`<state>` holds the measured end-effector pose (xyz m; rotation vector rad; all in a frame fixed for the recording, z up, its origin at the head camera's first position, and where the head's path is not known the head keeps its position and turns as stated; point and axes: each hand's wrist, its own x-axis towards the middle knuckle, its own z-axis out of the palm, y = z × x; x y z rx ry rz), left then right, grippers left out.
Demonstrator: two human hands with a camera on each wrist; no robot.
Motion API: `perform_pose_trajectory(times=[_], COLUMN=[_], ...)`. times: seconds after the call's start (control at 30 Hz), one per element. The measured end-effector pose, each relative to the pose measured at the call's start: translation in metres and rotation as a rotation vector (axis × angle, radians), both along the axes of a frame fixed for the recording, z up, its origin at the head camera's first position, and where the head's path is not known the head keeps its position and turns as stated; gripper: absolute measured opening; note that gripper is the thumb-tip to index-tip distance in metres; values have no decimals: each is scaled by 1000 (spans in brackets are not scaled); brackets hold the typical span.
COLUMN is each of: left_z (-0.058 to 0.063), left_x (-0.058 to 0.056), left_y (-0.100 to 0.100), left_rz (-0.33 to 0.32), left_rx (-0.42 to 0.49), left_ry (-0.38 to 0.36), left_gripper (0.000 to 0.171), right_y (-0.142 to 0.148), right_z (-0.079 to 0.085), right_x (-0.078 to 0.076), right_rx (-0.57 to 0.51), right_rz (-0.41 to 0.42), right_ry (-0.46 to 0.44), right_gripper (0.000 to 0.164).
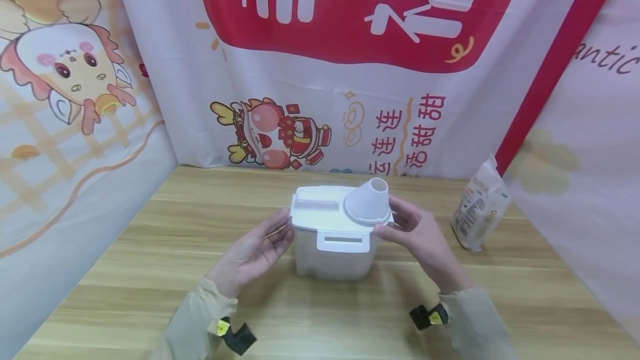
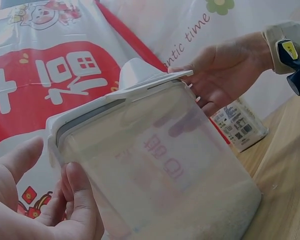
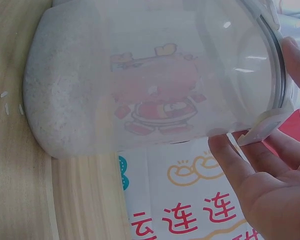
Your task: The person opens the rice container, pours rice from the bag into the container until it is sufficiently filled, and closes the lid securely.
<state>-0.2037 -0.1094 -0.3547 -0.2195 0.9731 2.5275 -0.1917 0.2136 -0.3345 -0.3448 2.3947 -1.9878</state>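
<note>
A translucent rice container (image 1: pixel 332 263) with a white lid (image 1: pixel 310 215) stands on the table between both hands. A white cone-shaped piece (image 1: pixel 369 201) sits on the lid's right part, and a slotted latch (image 1: pixel 343 247) shows at the front. My left hand (image 1: pixel 262 246) is at the lid's left edge; its bent fingers touch the side below the rim, the thumb seemingly apart from it. My right hand (image 1: pixel 417 232) grips the lid's right edge, thumb at the rim, fingertips beside a tilted side latch (image 3: pixel 267 125). White grains (image 3: pixel 57 85) fill the container's lower part.
A printed pouch (image 1: pixel 480 207) stands on the wooden table (image 1: pixel 210 199) to the right of the right hand. A few loose grains (image 3: pixel 6 108) lie beside the container. Printed cloths (image 1: pixel 175 71) hang behind and at both sides.
</note>
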Motion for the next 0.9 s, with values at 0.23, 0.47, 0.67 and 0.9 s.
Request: perform_pose_trajectory(times=[0.23, 0.47, 0.67, 0.9], left_z=[0, 0, 0, 1], left_x=[-3, -6, -8, -9], left_y=[0, -1, -3, -4], left_rz=[-10, -20, -40, -59], left_rx=[-15, -39, -33, -36], left_ry=[-11, -10, -10, -12], left_gripper=[40, 37, 30, 29], right_y=[1, 2, 0, 0], right_z=[-1, 0, 0, -1], right_x=[0, -1, -1, -1], right_rx=[16, 21, 3, 8], right_rz=[-9, -16, -8, -14], right_ry=[5, -2, -1, -6], right_gripper=[71, 72, 73, 73])
